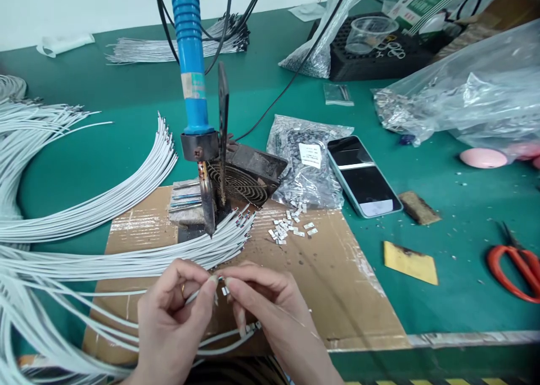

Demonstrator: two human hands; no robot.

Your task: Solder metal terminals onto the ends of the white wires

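My left hand [177,312] is closed in a pinch on a thin white cable [193,296] near its end. Fingertips of my right hand [270,312] meet it, pinched at the cable's tip. Just under them shows a small white tab [225,290]; how it joins the cable is hidden. More cable ends with small pieces on them [253,327] lie by the right hand's lower fingers. Above both hands, a blue soldering iron [196,87] hangs tip down, over a bundle of white cables [169,260]. Several loose white tabs [284,227] lie scattered on the cardboard [337,295].
Behind the iron is a dirty black fan [253,174]. A bag of dark parts [306,149] and a phone [366,177] lie right of it. Farther right are a yellow sponge [411,263] and red-handled scissors [514,267]. Cable bundles [84,216] fill the left.
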